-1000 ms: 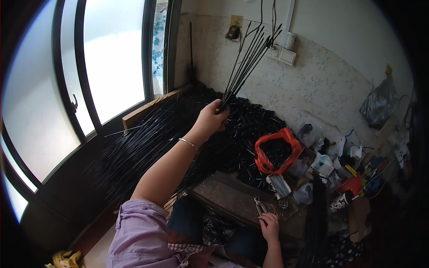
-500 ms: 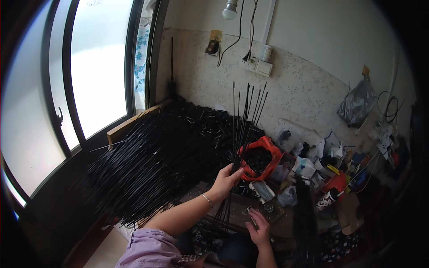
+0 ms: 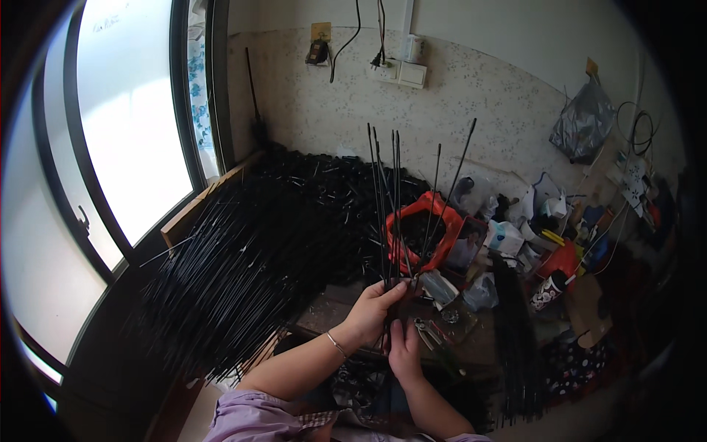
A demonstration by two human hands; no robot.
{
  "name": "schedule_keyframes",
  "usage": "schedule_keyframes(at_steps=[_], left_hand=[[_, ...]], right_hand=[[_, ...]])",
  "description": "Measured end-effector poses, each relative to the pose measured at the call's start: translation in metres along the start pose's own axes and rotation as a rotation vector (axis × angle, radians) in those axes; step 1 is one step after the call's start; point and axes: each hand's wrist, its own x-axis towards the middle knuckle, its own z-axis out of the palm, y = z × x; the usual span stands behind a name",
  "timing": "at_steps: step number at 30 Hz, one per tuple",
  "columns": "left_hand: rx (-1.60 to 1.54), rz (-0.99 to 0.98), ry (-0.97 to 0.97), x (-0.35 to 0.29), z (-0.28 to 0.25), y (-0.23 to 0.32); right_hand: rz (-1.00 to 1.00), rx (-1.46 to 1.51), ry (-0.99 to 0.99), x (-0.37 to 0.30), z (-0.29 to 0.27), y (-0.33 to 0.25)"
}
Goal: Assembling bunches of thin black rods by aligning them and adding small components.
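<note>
My left hand (image 3: 374,313) is closed round several thin black rods (image 3: 398,199), held upright with their tips fanned apart above it. Just below, my right hand (image 3: 404,353) is at the lower part of the same rods, with its thumb and fingers up against them; the other fingers are partly hidden. Behind the rods stands a red plastic bag (image 3: 449,247), its mouth wide and small dark parts inside. To the left lies a large heap of similar long black rods (image 3: 228,287).
Many short black pieces (image 3: 324,184) lie piled by the wall. Pliers (image 3: 427,335) rest on the dark bench (image 3: 324,313) beside my right hand. Rightward are a clear plastic bag (image 3: 481,293), a patterned cup (image 3: 546,291) and another bundle of black rods (image 3: 512,339).
My right hand has moved up and left, from apart below the bundle to the rods under my left hand. The rod tips have spread wider. The view has shifted slightly.
</note>
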Motion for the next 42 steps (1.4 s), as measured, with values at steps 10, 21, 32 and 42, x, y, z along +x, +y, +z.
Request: schedule_keyframes(at_steps=[10,21,32,42], left_hand=[[0.376,0.175,0.218,0.002,-0.012,0.028],[0.335,-0.033,-0.073,0.009,0.013,0.003],[0.183,-0.182,-0.070,0.028,-0.002,0.025],[1.146,0.420,-0.822,-0.030,-0.063,-0.039]], right_hand=[[-0.373,0.187,0.643,0.040,-0.060,-0.097],[-0.241,-0.646,-0.066,0.038,-0.028,-0.045],[0.146,-0.178,-0.228,-0.019,-0.036,0.053],[0.859,0.888,-0.393,0.059,-0.065,0.032]])
